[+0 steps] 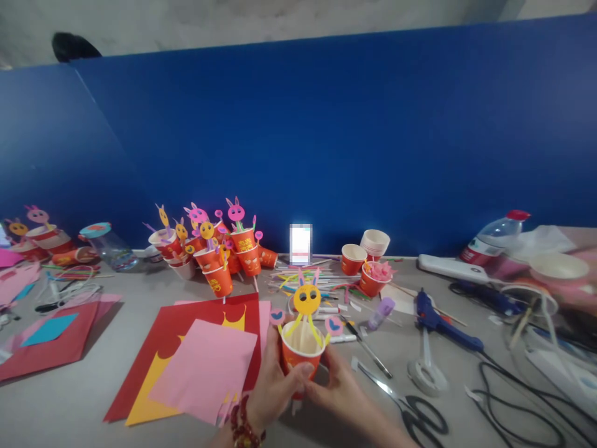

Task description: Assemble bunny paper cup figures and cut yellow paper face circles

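A red paper cup [303,339] with a cream inside is upright at the front middle, held between both my hands. My left hand [275,379], a beaded bracelet on its wrist, wraps the cup's left side with the thumb across the front. My right hand [338,382] closes on the cup's right side, thumb near its lower front. Out of the cup rises a yellow paper bunny face [306,300] with pink ears on yellow strips. Pink paper rounds with blue hearts stick out at either side of the rim. My fingers behind the cup are hidden.
Coloured paper sheets [205,367] lie left of my hands. Scissors [415,414], a tape roll [428,373] and a blue glue gun [438,320] with its cord lie right. Finished bunny cups [217,280] stand behind left, several spare cups [353,258] behind right, before a blue partition [298,137].
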The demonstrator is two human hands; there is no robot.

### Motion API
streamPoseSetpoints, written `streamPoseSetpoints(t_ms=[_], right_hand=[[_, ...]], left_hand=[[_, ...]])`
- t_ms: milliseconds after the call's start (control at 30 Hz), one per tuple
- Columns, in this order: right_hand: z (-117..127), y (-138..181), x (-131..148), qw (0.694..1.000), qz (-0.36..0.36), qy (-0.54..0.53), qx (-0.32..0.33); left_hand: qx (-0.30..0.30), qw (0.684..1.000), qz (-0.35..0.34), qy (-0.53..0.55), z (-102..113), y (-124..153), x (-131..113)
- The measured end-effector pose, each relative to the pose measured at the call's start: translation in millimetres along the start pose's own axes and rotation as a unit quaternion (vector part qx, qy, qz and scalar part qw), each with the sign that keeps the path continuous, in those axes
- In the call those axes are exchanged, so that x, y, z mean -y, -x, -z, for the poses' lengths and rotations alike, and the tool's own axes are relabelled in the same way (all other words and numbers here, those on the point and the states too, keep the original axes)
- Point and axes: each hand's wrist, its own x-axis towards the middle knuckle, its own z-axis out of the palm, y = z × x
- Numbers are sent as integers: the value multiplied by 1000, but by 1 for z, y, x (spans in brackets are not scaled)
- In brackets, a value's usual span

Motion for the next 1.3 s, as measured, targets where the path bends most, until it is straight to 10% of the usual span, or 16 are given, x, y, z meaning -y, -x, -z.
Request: streamPoseSetpoints(t_ms=[500,1300], right_hand=[[22,13,-15,977,-41,209,-27],[17,18,-21,974,29,224,18]], left_hand=[[-143,987,-54,-56,16,-9,-15],[-138,987,-62,-59,16,-10,-22]])
